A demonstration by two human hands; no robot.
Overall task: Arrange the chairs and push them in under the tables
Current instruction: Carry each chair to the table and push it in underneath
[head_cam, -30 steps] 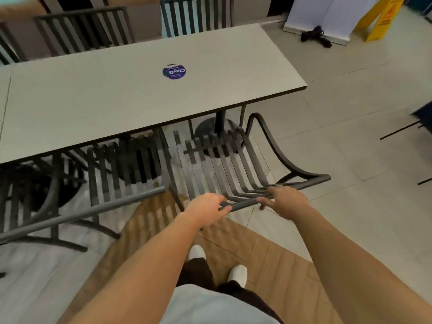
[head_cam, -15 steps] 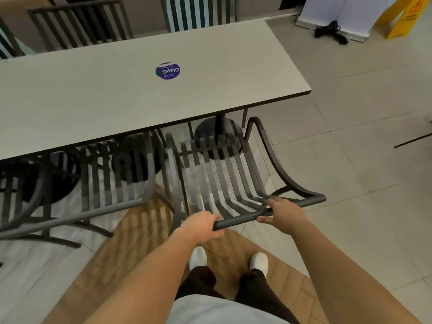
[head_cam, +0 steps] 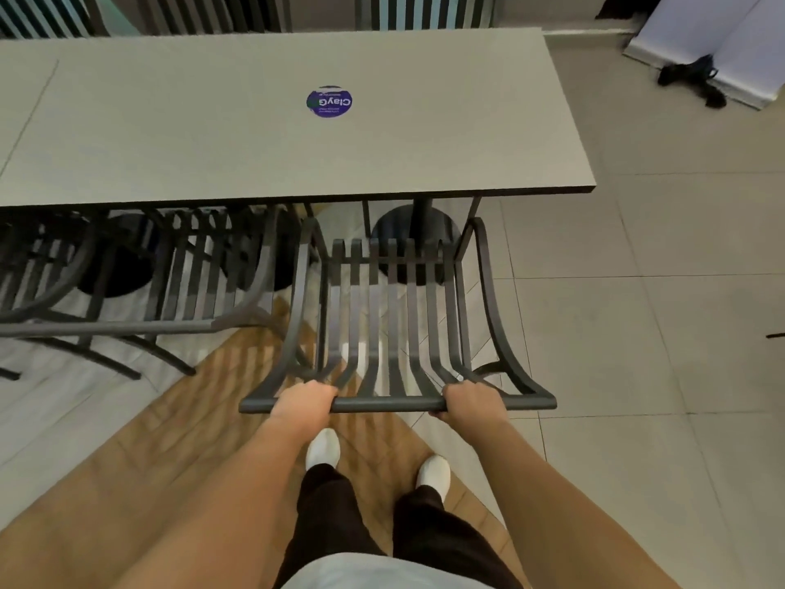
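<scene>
A dark metal slatted chair (head_cam: 393,316) stands squarely facing the long grey table (head_cam: 263,133), its seat front just at the table's near edge. My left hand (head_cam: 303,399) grips the left part of the chair's top rail. My right hand (head_cam: 469,399) grips the right part of the same rail. Both sets of fingers curl round the bar. To the left, a second dark slatted chair (head_cam: 195,274) sits partly under the table.
A round black table base (head_cam: 418,231) stands beyond the held chair's seat. More slatted chairs (head_cam: 424,10) line the table's far side. A white banner stand (head_cam: 718,44) with a black item lies on the tiled floor at the far right. My feet stand on wood flooring.
The held chair has swung from an angle to face the table squarely. My view has shifted right and closer, and both hands have kept their grip on the top rail.
</scene>
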